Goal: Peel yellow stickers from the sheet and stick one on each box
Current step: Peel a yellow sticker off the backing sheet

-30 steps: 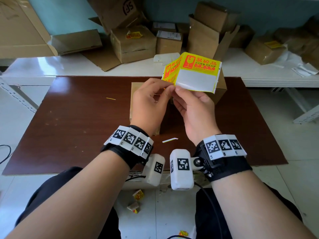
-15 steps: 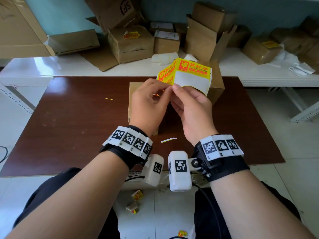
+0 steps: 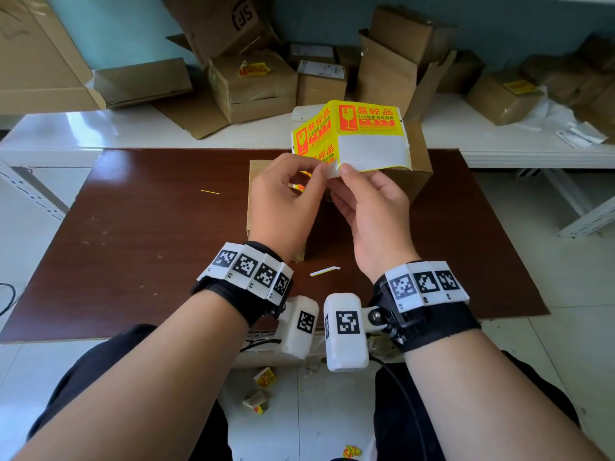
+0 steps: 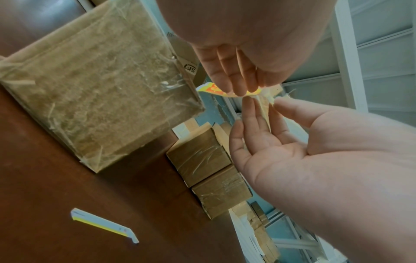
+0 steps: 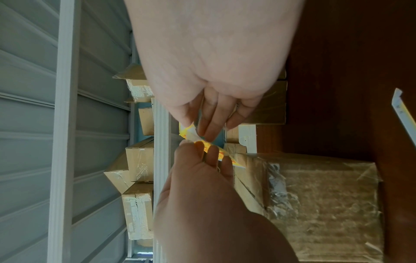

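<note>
I hold the sticker sheet (image 3: 366,128) above the brown table (image 3: 133,244); it is folded, with yellow fragile stickers and a blank white backing patch. My left hand (image 3: 324,171) pinches its lower edge at the fold, on the yellow side. My right hand (image 3: 344,169) pinches the white corner right beside it. In the left wrist view the left fingers (image 4: 236,83) touch the sheet (image 4: 216,90). The right wrist view shows the sheet (image 5: 191,135) between both hands. A flat taped box (image 3: 256,181) lies under my left hand, and a second box (image 3: 417,161) stands behind the sheet.
A thin white and yellow strip (image 3: 324,271) lies on the table near my wrists. Several cardboard boxes (image 3: 253,84) are piled on the white shelf behind, two with yellow stickers. Crumpled sticker scraps (image 3: 264,377) lie on the floor by my legs.
The sheet has shifted a little left and bent more at its fold. Both hands keep pinching its lower edge.
</note>
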